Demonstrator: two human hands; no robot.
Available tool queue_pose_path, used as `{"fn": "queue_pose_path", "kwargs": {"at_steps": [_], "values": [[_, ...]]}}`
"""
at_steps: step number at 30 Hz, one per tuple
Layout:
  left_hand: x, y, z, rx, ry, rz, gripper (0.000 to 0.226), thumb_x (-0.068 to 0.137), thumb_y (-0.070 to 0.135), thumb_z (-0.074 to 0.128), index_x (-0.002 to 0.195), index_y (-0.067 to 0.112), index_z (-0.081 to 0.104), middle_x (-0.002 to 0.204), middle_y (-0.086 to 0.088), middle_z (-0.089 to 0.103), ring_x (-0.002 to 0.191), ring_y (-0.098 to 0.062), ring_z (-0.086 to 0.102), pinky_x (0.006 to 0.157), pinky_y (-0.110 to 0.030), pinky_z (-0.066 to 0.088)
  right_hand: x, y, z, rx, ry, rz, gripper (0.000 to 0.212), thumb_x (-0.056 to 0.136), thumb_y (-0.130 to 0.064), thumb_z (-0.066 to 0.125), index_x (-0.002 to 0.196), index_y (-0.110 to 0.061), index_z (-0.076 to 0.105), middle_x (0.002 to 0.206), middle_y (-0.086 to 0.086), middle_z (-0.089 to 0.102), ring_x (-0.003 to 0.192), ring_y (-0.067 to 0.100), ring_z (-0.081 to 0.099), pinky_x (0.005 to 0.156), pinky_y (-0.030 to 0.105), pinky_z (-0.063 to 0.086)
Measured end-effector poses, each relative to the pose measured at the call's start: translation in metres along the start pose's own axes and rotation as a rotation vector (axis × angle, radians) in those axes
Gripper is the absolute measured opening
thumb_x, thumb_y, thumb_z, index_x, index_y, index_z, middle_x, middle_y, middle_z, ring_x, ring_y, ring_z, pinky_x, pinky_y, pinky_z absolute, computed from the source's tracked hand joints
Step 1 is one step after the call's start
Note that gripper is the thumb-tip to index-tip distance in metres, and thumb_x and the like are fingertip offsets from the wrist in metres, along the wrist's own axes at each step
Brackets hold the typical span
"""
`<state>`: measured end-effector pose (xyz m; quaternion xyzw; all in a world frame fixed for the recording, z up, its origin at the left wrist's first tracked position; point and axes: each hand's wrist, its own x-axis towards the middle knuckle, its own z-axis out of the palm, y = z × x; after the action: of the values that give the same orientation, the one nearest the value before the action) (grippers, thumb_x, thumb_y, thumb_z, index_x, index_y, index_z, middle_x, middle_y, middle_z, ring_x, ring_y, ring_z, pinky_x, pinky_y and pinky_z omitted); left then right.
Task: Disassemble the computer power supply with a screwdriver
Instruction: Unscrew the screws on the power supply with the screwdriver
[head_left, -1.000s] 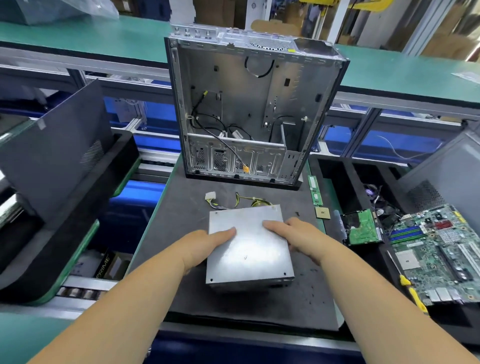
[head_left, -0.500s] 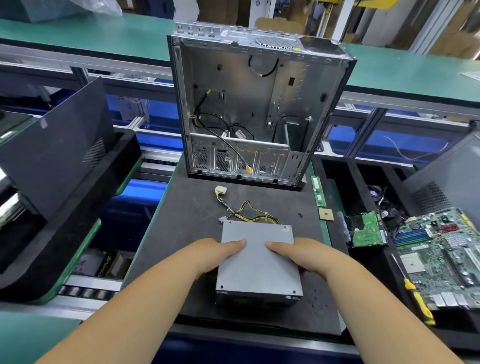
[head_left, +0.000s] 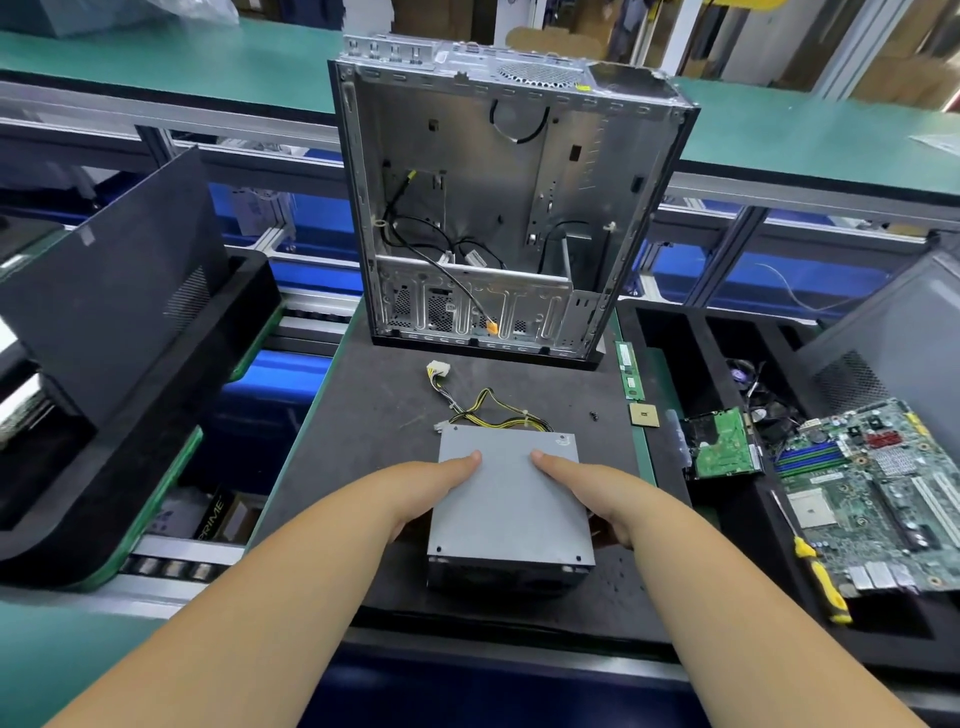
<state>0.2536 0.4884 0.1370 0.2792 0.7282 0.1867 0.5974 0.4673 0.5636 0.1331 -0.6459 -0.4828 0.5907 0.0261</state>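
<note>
The grey metal power supply (head_left: 511, 499) lies flat on the black mat (head_left: 374, 426), its yellow and black cable bundle (head_left: 488, 408) trailing away from me. My left hand (head_left: 431, 483) grips its left side, thumb on the top plate. My right hand (head_left: 587, 488) holds its right side in the same way. A yellow-handled screwdriver (head_left: 818, 571) lies untouched at the right, beside the motherboard (head_left: 872, 493). A small black screw (head_left: 593, 414) rests on the mat behind the unit.
An empty computer case (head_left: 498, 208) stands upright at the mat's far edge. A RAM stick (head_left: 628, 366), a CPU chip (head_left: 644, 414) and a hard drive (head_left: 719, 441) lie to the right. Black side panels lean in trays at the left (head_left: 114, 291) and right (head_left: 893, 338).
Both hands have drawn the power supply toward me along the mat, so more of its cable bundle shows behind it. The grip of both hands is unchanged.
</note>
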Motion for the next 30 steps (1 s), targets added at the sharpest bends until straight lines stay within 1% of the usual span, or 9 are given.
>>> {"fn": "queue_pose_path", "kwargs": {"at_steps": [5, 8, 11, 17, 19, 21, 24, 27, 30], "values": [[-0.007, 0.003, 0.009, -0.048, -0.011, 0.024, 0.052, 0.088, 0.064, 0.058, 0.122, 0.023, 0.059, 0.138, 0.002, 0.057, 0.125, -0.019, 0.052, 0.103, -0.032, 0.034, -0.004, -0.004, 0.004, 0.068, -0.002, 0.004, 0.041, 0.088, -0.059, 0.063, 0.103, -0.022, 0.067, 0.097, 0.000, 0.074, 0.090, 0.020, 0.071, 0.080, 0.034, 0.056], [-0.008, 0.007, 0.011, -0.079, -0.012, 0.033, 0.046, 0.097, 0.054, 0.051, 0.125, 0.019, 0.060, 0.139, 0.001, 0.058, 0.128, -0.019, 0.053, 0.112, -0.035, 0.034, -0.003, -0.007, 0.005, 0.112, -0.009, 0.012, 0.034, 0.094, -0.054, 0.058, 0.101, -0.022, 0.066, 0.094, -0.001, 0.074, 0.084, 0.017, 0.071, 0.067, 0.030, 0.053], [-0.010, 0.011, 0.011, -0.124, -0.033, 0.043, 0.030, 0.102, 0.046, 0.046, 0.101, 0.022, 0.064, 0.129, 0.000, 0.064, 0.112, -0.018, 0.060, 0.107, -0.033, 0.039, -0.003, -0.010, 0.003, 0.158, -0.004, 0.029, 0.034, 0.095, -0.054, 0.056, 0.101, -0.022, 0.066, 0.081, -0.003, 0.076, 0.068, 0.015, 0.073, 0.054, 0.025, 0.051], [-0.012, 0.013, 0.001, -0.106, -0.025, 0.070, 0.028, 0.100, 0.051, 0.047, 0.100, 0.028, 0.063, 0.107, 0.015, 0.062, 0.113, -0.008, 0.048, 0.107, -0.027, 0.022, -0.003, -0.010, -0.005, 0.195, -0.049, 0.040, 0.047, 0.085, -0.060, 0.065, 0.111, -0.021, 0.069, 0.101, 0.004, 0.077, 0.096, 0.027, 0.074, 0.097, 0.046, 0.053], [-0.014, 0.014, -0.003, -0.099, -0.009, 0.071, 0.025, 0.098, 0.051, 0.051, 0.092, 0.029, 0.061, 0.095, 0.019, 0.059, 0.107, -0.006, 0.044, 0.109, -0.032, 0.020, -0.006, -0.009, -0.009, 0.184, -0.048, 0.037, 0.051, 0.080, -0.062, 0.069, 0.110, -0.021, 0.070, 0.101, 0.006, 0.077, 0.096, 0.028, 0.074, 0.096, 0.049, 0.054], [-0.015, 0.014, -0.006, -0.109, -0.003, 0.068, 0.027, 0.094, 0.052, 0.057, 0.097, 0.027, 0.067, 0.107, 0.010, 0.070, 0.106, -0.011, 0.059, 0.109, -0.035, 0.033, -0.008, -0.011, -0.012, 0.174, -0.054, 0.026, 0.055, 0.078, -0.062, 0.071, 0.112, -0.019, 0.069, 0.104, 0.008, 0.076, 0.099, 0.030, 0.073, 0.096, 0.052, 0.054], [-0.021, 0.013, -0.012, -0.142, 0.032, 0.066, 0.049, 0.086, 0.060, 0.063, 0.113, 0.019, 0.069, 0.118, -0.008, 0.072, 0.112, -0.027, 0.066, 0.089, -0.036, 0.053, -0.012, -0.014, -0.018, 0.154, -0.083, -0.001, 0.055, 0.078, -0.060, 0.072, 0.112, -0.017, 0.069, 0.102, 0.010, 0.075, 0.092, 0.031, 0.071, 0.092, 0.056, 0.055], [-0.025, 0.015, -0.018, -0.189, 0.025, 0.084, 0.059, 0.082, 0.064, 0.065, 0.118, 0.017, 0.068, 0.117, -0.012, 0.071, 0.112, -0.032, 0.066, 0.102, -0.047, 0.050, -0.020, -0.019, -0.028, 0.141, -0.089, -0.035, 0.057, 0.074, -0.062, 0.075, 0.107, -0.016, 0.066, 0.091, 0.012, 0.070, 0.079, 0.034, 0.071, 0.087, 0.057, 0.056], [-0.028, 0.020, -0.025, -0.218, 0.021, 0.126, 0.060, 0.081, 0.064, 0.066, 0.117, 0.016, 0.068, 0.101, -0.010, 0.074, 0.094, -0.030, 0.070, 0.104, -0.048, 0.048, -0.027, -0.028, -0.037, 0.099, -0.086, -0.094, 0.068, 0.066, -0.069, 0.075, 0.103, -0.012, 0.066, 0.091, 0.015, 0.069, 0.092, 0.041, 0.072, 0.088, 0.052, 0.057]]}}
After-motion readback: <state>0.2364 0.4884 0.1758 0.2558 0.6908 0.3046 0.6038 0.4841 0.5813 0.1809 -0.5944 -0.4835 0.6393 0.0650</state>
